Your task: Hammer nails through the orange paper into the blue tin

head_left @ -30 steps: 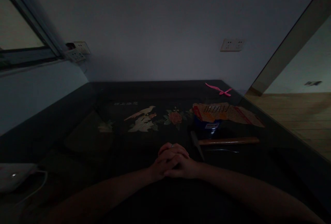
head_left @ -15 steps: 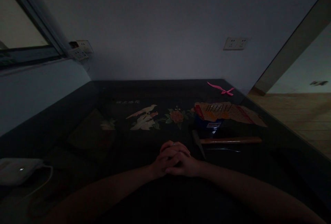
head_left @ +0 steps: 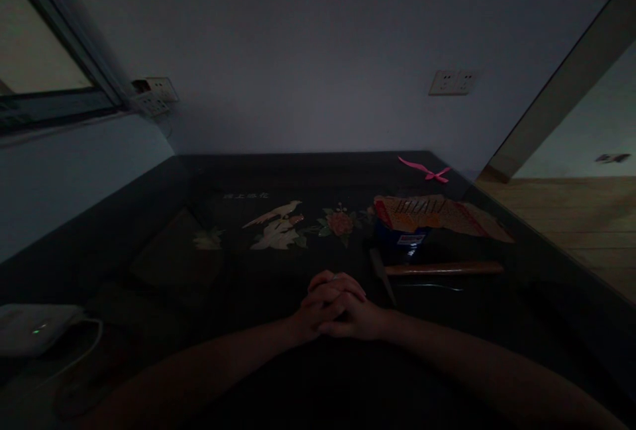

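My left hand (head_left: 311, 316) and my right hand (head_left: 365, 316) are clasped together on the dark tabletop, fingers interlaced, and no object shows between them. Just to the right of them lies a hammer (head_left: 444, 269), its dark metal head close to my right hand and its wooden handle pointing right. In front of the handle is a thin curved wire-like piece (head_left: 432, 285). Behind the hammer, a torn piece of red and tan cardboard (head_left: 450, 218) rests on a blue container (head_left: 397, 236). Several dark nails (head_left: 421, 206) lie in a row on the cardboard.
The dark glossy table (head_left: 293, 171) bears a bird-and-flower picture (head_left: 278, 228). A pink ribbon (head_left: 431, 173) lies at the far right corner. On the left is a white device (head_left: 37, 327) with a cable. Wall sockets (head_left: 451, 83) are above the table.
The light on the white device has turned from whitish to green. My hands and the things on the table have not visibly moved.
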Tool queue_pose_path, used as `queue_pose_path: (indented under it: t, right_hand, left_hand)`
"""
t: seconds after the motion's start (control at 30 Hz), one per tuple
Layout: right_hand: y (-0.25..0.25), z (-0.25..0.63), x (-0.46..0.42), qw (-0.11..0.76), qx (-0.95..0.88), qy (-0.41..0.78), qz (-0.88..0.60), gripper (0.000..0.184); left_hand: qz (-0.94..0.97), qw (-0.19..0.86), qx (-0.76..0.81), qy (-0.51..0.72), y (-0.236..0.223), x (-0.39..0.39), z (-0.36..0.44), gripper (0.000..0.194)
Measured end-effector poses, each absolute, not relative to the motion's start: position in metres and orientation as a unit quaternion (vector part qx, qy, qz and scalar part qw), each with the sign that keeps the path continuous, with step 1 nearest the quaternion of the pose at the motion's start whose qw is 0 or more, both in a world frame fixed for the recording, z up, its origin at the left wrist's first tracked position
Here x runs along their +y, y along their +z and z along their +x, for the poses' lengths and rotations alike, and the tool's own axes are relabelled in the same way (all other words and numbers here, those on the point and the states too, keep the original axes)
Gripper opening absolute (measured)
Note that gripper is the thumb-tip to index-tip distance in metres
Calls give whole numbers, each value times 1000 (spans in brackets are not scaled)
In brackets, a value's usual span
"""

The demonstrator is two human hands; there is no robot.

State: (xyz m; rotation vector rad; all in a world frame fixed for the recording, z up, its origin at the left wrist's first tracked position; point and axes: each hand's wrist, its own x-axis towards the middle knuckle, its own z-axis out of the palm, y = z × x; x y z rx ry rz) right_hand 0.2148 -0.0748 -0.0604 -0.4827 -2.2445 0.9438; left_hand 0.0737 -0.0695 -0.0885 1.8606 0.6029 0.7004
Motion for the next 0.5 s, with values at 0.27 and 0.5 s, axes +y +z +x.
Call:
queue_pose_path:
  t: [0.27, 0.5]
  right_hand:
    - [-65, 216, -76, 309, -859, 356, -198, 45]
    - [-66, 217, -75, 316, -860, 350, -194, 47]
  left_hand:
    - [752, 527, 236, 319, -88, -71, 75, 26]
    - [755, 526, 228, 318, -85, -71, 74, 25]
